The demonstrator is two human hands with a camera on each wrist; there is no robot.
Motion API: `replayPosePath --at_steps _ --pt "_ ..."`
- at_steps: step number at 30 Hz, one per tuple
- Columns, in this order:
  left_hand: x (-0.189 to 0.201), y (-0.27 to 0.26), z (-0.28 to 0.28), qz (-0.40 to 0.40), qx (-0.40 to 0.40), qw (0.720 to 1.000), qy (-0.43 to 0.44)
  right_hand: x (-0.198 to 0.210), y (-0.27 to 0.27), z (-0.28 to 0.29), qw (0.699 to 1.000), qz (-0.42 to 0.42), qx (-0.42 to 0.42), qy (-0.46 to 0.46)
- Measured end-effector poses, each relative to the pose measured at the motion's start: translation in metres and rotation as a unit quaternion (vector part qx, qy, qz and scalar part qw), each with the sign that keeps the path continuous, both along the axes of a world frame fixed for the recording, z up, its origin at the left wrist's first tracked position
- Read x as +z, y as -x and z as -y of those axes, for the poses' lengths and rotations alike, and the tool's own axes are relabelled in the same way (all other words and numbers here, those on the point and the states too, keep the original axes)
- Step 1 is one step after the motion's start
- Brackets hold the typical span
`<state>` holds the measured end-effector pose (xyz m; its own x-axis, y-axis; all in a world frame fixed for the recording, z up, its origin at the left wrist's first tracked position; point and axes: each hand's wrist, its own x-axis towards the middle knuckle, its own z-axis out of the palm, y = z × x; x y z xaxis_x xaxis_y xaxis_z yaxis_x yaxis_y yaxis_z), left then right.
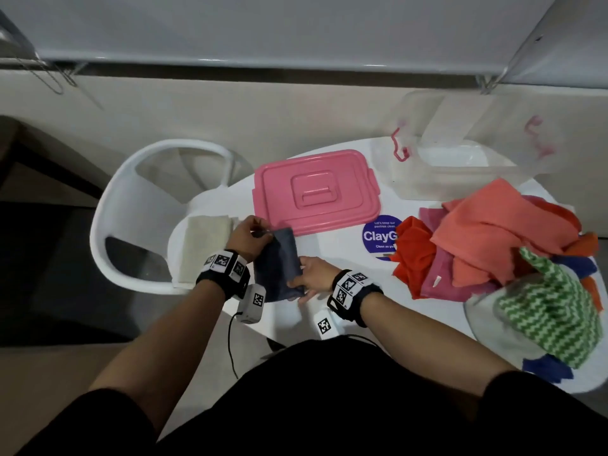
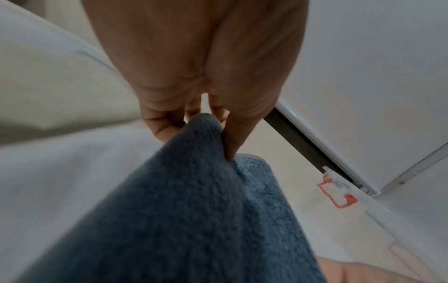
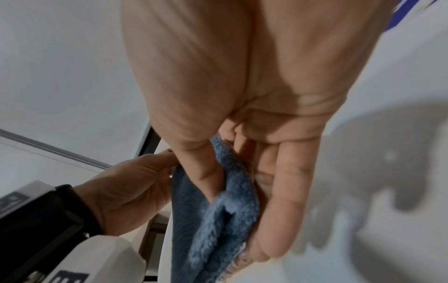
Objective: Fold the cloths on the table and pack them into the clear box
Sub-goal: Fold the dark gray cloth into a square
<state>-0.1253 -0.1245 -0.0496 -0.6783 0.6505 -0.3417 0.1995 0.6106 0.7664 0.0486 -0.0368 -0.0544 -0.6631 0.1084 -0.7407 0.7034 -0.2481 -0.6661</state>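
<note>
A folded dark blue cloth (image 1: 278, 263) is held just above the white table (image 1: 355, 311) between both hands. My left hand (image 1: 251, 233) pinches its far corner, seen close in the left wrist view as blue cloth (image 2: 194, 201) under fingers (image 2: 230, 141). My right hand (image 1: 311, 274) grips its near right edge, thumb on top of the blue cloth (image 3: 218, 210) and fingers (image 3: 286, 191) beneath. The clear box (image 1: 460, 159) stands open at the back right. A heap of orange, pink and red cloths (image 1: 487, 238) lies right of centre, with a green zigzag cloth (image 1: 556, 307) nearer me.
The pink lid (image 1: 316, 192) lies flat behind the hands. A folded cream cloth (image 1: 204, 245) lies at the table's left edge. A white chair (image 1: 131, 212) stands left of the table. A purple round sticker (image 1: 381, 236) is on the tabletop.
</note>
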Motion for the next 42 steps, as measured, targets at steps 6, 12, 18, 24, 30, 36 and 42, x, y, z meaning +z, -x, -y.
replayPosePath --at_steps 6,12,18,24,30,36,42 --pt "-0.003 0.057 0.001 -0.106 0.006 0.994 0.005 -0.01 0.071 0.013 0.993 -0.01 -0.083 0.078" --pt "-0.022 0.046 0.018 -0.317 -0.206 0.925 0.036 -0.026 0.085 0.02 0.992 0.04 -0.113 0.045" --pt "-0.038 0.029 0.03 -0.3 -0.251 0.92 0.004 -0.031 0.079 0.018 0.996 0.01 -0.086 0.019" --pt "-0.063 0.023 0.034 -0.267 -0.298 0.913 0.079 -0.034 0.074 0.023 0.997 0.02 -0.051 -0.051" --pt "-0.085 0.018 0.034 -0.303 -0.245 0.914 0.115 -0.044 0.047 0.017 0.961 0.062 -0.166 -0.212" --pt "-0.092 0.013 0.032 -0.325 -0.228 0.91 0.121 -0.047 -0.023 -0.017 0.856 0.129 -0.178 -0.469" --pt "-0.081 0.007 0.033 -0.357 -0.21 0.905 0.102 -0.048 -0.11 -0.069 0.723 0.248 -0.107 -0.635"
